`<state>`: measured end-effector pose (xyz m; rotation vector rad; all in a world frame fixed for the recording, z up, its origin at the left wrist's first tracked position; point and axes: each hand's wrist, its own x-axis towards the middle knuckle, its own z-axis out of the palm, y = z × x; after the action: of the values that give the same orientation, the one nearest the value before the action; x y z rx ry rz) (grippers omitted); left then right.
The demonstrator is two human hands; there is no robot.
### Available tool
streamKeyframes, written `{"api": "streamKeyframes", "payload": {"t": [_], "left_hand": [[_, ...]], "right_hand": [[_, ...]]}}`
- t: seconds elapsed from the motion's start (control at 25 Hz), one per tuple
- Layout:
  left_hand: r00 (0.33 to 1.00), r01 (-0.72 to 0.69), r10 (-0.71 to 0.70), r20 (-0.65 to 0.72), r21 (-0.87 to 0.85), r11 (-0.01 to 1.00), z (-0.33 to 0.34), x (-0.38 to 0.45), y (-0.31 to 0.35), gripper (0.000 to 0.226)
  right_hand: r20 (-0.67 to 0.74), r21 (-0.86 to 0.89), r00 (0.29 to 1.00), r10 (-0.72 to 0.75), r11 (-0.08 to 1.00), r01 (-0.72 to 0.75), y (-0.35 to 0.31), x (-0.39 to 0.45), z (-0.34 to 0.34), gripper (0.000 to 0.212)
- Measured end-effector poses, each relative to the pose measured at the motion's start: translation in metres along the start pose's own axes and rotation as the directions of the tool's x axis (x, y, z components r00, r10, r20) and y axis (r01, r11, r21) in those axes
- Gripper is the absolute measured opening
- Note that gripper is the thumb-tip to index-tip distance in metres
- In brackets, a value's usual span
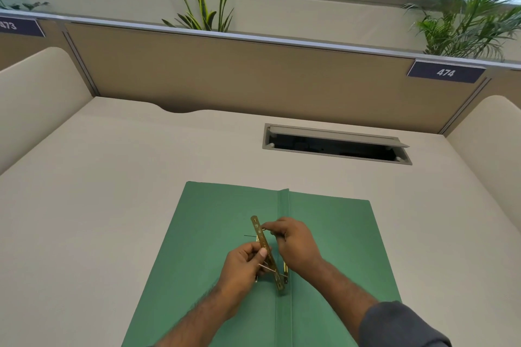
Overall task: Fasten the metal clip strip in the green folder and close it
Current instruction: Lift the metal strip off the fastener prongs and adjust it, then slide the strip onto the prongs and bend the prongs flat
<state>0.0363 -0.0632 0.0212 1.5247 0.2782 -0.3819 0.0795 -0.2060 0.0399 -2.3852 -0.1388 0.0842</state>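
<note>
A green folder [332,236] lies open and flat on the desk, its spine fold running up the middle. A brass-coloured metal clip strip [260,236] stands tilted over the left side of the spine. My left hand [244,269] pinches the strip's lower half, thumb on top, with a thin metal prong showing below the thumb. My right hand [294,242] holds the strip near its upper end with fingertips. A second brass piece [285,269] lies along the spine, partly hidden under my right wrist.
The cream desk [112,177] surrounds the folder. An open cable hatch [335,145] sits in the desk behind the folder, to the right. Beige partition panels [253,76] close off the back and sides, with plants and a window beyond.
</note>
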Motion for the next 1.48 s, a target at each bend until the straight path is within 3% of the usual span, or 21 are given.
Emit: {"api": "streamKeyframes", "payload": {"t": [0.44, 0.64, 0.76, 0.96, 1.04, 1.2, 1.4, 1.48], "left_hand": [[1.0, -0.008, 0.007, 0.031, 0.011, 1.0, -0.001, 0.0, 0.001, 0.017], [0.997, -0.006, 0.003, 0.074, 0.046, 0.999, 0.003, 0.007, 0.002, 0.016], [0.991, -0.049, 0.026, 0.131, 0.177, 0.983, 0.005, 0.017, 0.005, 0.017], [0.975, -0.202, 0.123, 0.185, 0.511, 0.835, 0.009, 0.038, 0.003, 0.004], [0.971, -0.237, 0.152, 0.186, 0.622, 0.746, 0.012, 0.044, 0.003, 0.011], [0.955, -0.291, 0.167, 0.247, 0.65, 0.702, 0.013, 0.048, 0.002, 0.044], [0.916, -0.394, 0.2, 0.349, 0.681, 0.618, 0.013, 0.046, 0.007, 0.035], [0.908, -0.413, 0.201, 0.368, 0.705, 0.576, 0.014, 0.043, 0.008, 0.035]], "right_hand": [[-0.003, -0.047, 1.0, -0.006, 0.999, 0.006, -0.004, -0.006, -0.001, 0.034], [0.023, 0.1, 1.0, 0.019, 0.995, -0.022, -0.001, -0.01, -0.005, 0.027], [-0.031, 0.175, 0.996, 0.084, 0.981, -0.078, 0.009, -0.016, -0.015, 0.028], [-0.104, 0.211, 0.978, 0.182, 0.965, -0.157, 0.025, -0.034, -0.031, 0.024], [-0.119, 0.249, 0.964, 0.239, 0.947, -0.205, 0.03, -0.042, -0.033, 0.018], [-0.07, 0.31, 0.932, 0.356, 0.896, -0.319, 0.03, -0.058, -0.032, 0.004], [0.126, 0.338, 0.877, 0.465, 0.811, -0.478, 0.008, -0.071, -0.022, 0.037], [0.19, 0.29, 0.842, 0.505, 0.79, -0.54, 0.001, -0.075, -0.018, 0.036]]}}
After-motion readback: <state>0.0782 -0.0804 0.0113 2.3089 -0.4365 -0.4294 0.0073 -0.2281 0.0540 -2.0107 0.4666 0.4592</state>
